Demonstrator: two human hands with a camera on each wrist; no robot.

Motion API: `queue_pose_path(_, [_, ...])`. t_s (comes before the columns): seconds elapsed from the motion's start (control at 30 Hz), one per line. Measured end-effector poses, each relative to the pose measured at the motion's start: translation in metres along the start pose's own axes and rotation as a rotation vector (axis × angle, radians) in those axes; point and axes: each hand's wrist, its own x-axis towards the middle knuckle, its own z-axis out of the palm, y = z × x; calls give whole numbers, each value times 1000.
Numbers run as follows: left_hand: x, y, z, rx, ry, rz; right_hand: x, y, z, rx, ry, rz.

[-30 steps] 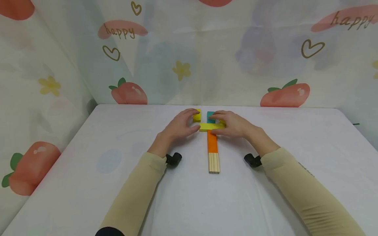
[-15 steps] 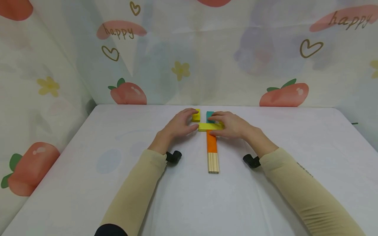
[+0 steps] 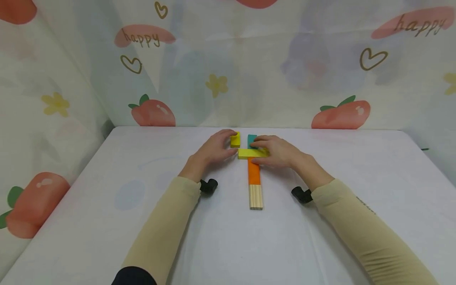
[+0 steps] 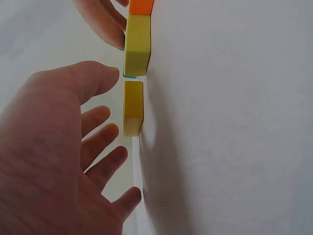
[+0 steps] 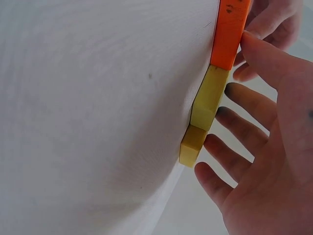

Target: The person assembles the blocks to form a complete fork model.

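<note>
A light yellow bar (image 3: 246, 154) lies crosswise on the table, with an orange block (image 3: 254, 174) running from it toward the person and a plain wood block (image 3: 255, 196) at that one's near end. Behind the bar is a teal block (image 3: 251, 139). Beside a small yellow block (image 3: 235, 140), my left hand (image 3: 213, 150) has its fingers spread, thumb near the bar's left end. My right hand (image 3: 283, 152) spans the bar's right end with loose fingers, its thumb at the orange block's edge. Another yellow block (image 5: 193, 144) meets the bar there, mostly hidden in the head view.
The white-covered table (image 3: 149, 237) ends at the back against a printed cloth (image 3: 249, 99) with fruit, flowers and lettering. A similar cloth (image 3: 32, 130) hangs along the left side. Black wrist mounts (image 3: 302, 194) stick out under both forearms, close over the table.
The head view's picture has drifted slightly left. Both hands and all the blocks keep nearly the same arrangement.
</note>
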Motion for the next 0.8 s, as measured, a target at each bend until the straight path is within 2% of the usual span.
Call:
queue_pose_path(0.53, [6, -2, 0, -23, 1, -14, -1, -1, 0, -17, -4, 5])
queue_pose_path(0.8, [8, -2, -2, -19, -18, -21, -2, -2, -1, -8, -4, -2])
